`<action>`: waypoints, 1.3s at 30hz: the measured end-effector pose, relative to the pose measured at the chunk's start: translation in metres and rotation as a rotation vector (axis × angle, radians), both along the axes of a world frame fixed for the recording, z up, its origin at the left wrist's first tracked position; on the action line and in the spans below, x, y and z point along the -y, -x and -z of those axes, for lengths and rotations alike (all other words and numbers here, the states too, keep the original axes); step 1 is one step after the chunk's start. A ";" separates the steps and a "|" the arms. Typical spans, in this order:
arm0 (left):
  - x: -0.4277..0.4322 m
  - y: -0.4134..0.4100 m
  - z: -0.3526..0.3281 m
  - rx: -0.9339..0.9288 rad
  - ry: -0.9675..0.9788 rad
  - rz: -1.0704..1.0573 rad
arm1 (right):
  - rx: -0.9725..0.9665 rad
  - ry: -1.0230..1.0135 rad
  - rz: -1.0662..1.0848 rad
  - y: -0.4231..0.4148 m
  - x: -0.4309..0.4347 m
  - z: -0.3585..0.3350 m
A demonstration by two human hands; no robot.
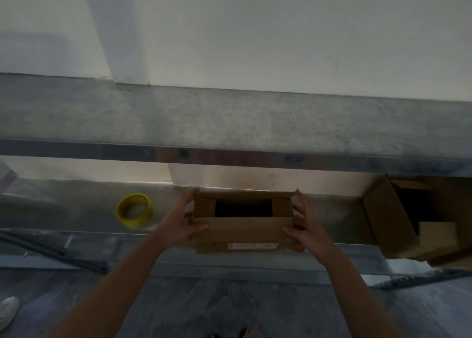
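Left hand (182, 222) and right hand (305, 226) grip the cardboard box (242, 229) ends, fingers (301, 198) curled round, steadying it on the shelf (76, 210). Yellow tape roll (134, 210) nearby, likely for sealing.

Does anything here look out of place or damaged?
The small box has its top flaps only half closed, leaving a dark gap. The bigger box on the right sits askew, its flaps open. No damage is visible.

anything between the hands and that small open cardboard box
Nothing visible does. The left hand and the right hand hold the cardboard box directly, one at each end, thumbs on its near side.
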State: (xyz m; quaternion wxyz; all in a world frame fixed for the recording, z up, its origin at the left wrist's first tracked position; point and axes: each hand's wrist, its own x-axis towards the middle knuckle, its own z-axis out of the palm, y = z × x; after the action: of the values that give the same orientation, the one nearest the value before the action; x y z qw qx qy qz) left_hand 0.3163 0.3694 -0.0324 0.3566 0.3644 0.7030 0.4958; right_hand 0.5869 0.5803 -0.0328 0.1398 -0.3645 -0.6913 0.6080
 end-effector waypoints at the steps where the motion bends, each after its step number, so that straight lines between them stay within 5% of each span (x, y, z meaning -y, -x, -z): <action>1: 0.002 -0.005 0.007 -0.021 0.016 -0.021 | 0.015 0.017 0.012 -0.003 0.000 0.004; 7: -0.002 -0.005 0.025 -0.459 0.081 -0.154 | 0.111 -0.183 -0.011 0.013 0.002 0.015; 15: 0.002 0.007 0.033 -0.326 0.153 -0.050 | 0.181 -0.214 0.052 0.014 0.005 0.039; 21: -0.013 0.000 0.031 -0.498 0.253 -0.003 | 0.163 -0.202 0.071 0.018 -0.002 0.039; 28: -0.017 0.007 0.016 -1.066 0.503 0.178 | 0.553 -0.742 -0.057 0.027 0.000 0.010; 35: 0.001 0.009 -0.019 -1.203 0.455 0.139 | 0.346 -1.215 -0.205 0.067 0.051 -0.015; 39: 0.048 0.031 -0.025 -1.256 0.480 0.157 | 0.260 -1.284 -0.349 0.107 0.100 -0.018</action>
State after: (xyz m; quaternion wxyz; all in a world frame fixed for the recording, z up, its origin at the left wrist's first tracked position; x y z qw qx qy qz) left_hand 0.2855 0.3210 -0.0073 -0.0135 0.5441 0.8389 -0.0071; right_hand 0.4798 0.4801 -0.0146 0.1440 -0.1623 -0.9753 0.0417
